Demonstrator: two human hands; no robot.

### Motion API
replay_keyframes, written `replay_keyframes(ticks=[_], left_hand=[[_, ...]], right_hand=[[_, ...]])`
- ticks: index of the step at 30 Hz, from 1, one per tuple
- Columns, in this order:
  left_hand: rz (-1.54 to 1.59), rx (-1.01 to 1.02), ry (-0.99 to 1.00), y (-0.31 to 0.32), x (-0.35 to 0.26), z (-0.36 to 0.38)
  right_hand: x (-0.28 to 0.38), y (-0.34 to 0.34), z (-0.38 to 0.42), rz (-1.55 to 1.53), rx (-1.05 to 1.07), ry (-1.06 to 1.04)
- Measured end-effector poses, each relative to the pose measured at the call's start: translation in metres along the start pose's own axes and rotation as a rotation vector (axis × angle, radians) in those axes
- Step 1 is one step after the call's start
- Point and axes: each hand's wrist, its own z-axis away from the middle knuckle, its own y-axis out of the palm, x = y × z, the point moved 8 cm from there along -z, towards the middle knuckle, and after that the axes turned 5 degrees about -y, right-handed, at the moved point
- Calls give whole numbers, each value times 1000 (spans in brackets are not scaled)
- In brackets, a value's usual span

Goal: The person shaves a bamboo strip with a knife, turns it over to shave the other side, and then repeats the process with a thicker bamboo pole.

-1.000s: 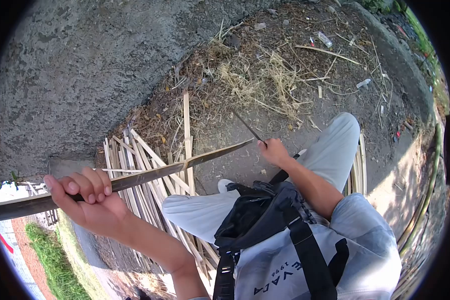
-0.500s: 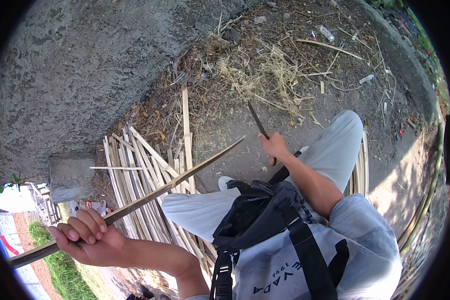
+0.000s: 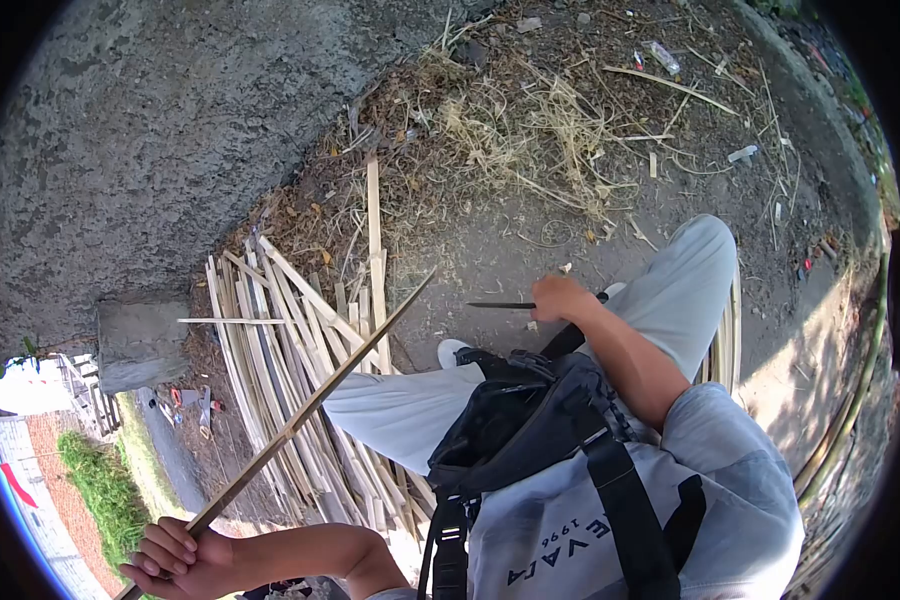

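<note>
My left hand is at the lower left and grips the near end of a long thin bamboo strip. The strip slants up and to the right, its pointed tip ending above the pile of strips. My right hand is in the middle, above my right knee. It holds a dark knife whose blade points left, roughly level. The knife tip is a short way to the right of the strip's tip, not touching it.
A pile of split bamboo strips lies on the dirt by my left leg. More strips lie beyond my right leg. A rough concrete wall fills the upper left. Dry shavings and litter cover the ground ahead. A black bag hangs on my chest.
My left hand has dropped lower and pulled the strip back, making it slant more steeply. My right hand has turned the knife from pointing up and away to pointing left.
</note>
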Motion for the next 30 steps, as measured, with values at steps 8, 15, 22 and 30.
replay_keyframes(ticks=[8, 15, 22, 30], left_hand=[[109, 40, -17, -24, -9, 8], [254, 140, -52, -28, -13, 12], [275, 175, -64, -23, -8, 13], [67, 22, -7, -22, -6, 13]], right_hand=[[-38, -45, 12, -142, -437, 301], [-18, -31, -4, -202, -344, 75], [-16, 4, -14, -38, -176, 142], [-54, -60, 6, -375, -704, 345]])
